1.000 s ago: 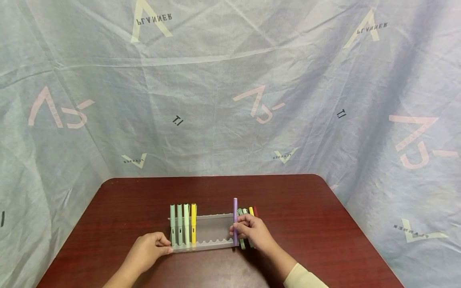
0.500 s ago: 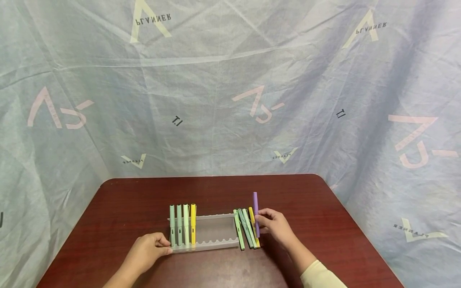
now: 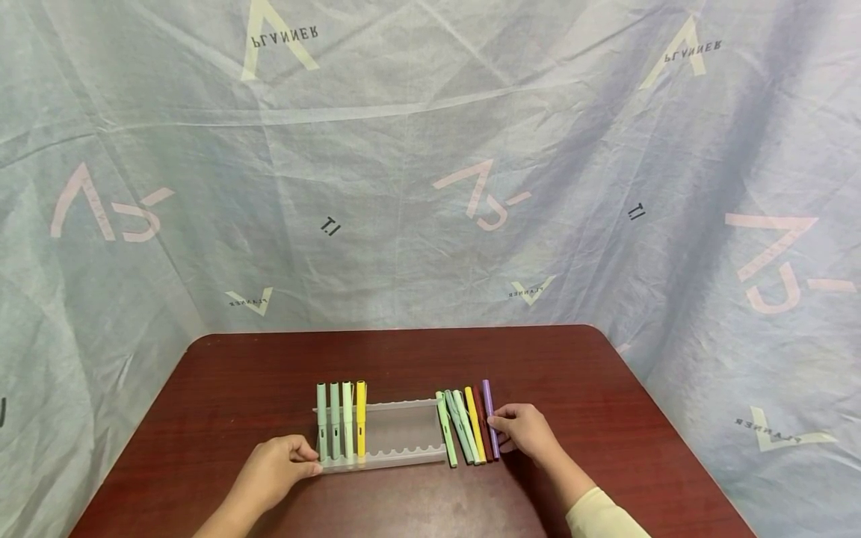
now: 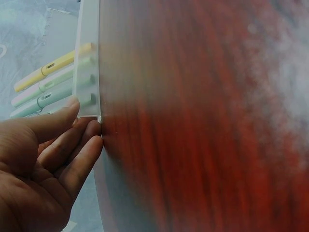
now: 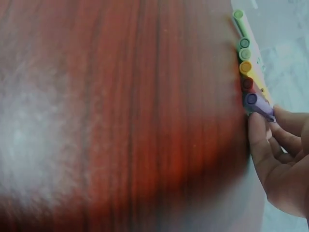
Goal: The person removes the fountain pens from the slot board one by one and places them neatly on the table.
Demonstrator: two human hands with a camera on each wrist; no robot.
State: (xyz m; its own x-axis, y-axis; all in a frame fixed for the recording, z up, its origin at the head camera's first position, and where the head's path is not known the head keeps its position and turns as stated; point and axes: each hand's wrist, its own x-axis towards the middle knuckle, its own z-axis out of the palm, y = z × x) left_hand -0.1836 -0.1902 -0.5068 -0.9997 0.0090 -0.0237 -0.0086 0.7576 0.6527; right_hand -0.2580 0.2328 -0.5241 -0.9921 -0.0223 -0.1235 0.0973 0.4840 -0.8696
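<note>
**Purple pen set down at the end of the row**

My right hand (image 3: 528, 432) lays the purple pen (image 3: 490, 418) flat on the dark red table (image 3: 605, 418), its fingers (image 5: 259, 137) pinched on the barrel. The pen lies at the right end of a row of loose pens: three green pens (image 3: 454, 426), a yellow pen (image 3: 474, 424) and a dark red pen (image 3: 482, 422), all side by side just right of the clear pen rack (image 3: 403, 430). My left hand (image 3: 276, 467) steadies the rack's near left corner, fingertips (image 4: 89, 133) resting against it and only loosely bent. Four racked pens (image 3: 341, 418) lie in the rack's left slots; the remaining slots are bare. I judge the step in hand to be emptying the rack pen by pen. The next move calls for letting go of the purple pen without nudging its neighbours, then reaching left across the rack for the racked yellow pen (image 3: 361, 417).
</note>
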